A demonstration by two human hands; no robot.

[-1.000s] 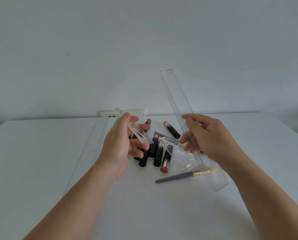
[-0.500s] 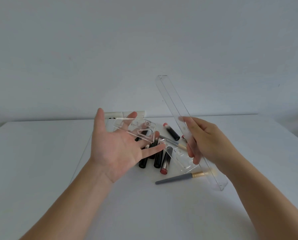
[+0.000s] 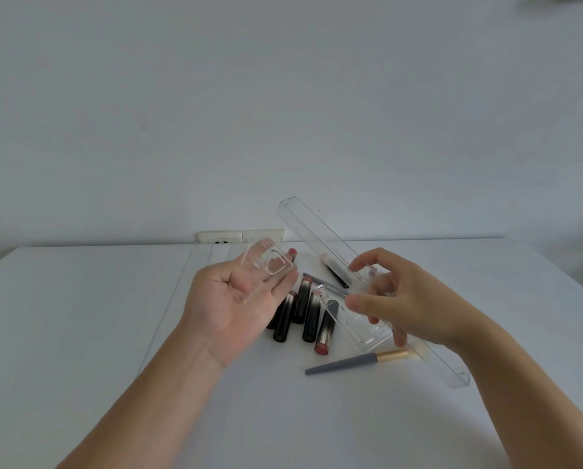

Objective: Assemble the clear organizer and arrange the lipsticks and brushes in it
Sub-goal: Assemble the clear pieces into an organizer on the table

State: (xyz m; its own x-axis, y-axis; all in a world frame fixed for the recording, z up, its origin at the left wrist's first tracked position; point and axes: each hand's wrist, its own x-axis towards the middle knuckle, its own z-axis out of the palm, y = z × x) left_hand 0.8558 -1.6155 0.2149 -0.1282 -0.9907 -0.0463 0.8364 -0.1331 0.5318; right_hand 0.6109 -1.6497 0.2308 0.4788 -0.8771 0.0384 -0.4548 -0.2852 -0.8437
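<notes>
Left grip (image 3: 235, 299) lies flat-palmed under a clear slotted piece (image 3: 266, 265); right grip (image 3: 395, 299) loosely pinches the long clear tray (image 3: 310, 228).

A plain pale grey-white wall (image 3: 283, 96) fills the upper half of the frame, evenly lit with soft, diffuse light. A white table (image 3: 63, 333) spans the lower half, its far edge meeting the wall. A white wall socket strip (image 3: 239, 235) sits at centre, just above the table's edge.
</notes>
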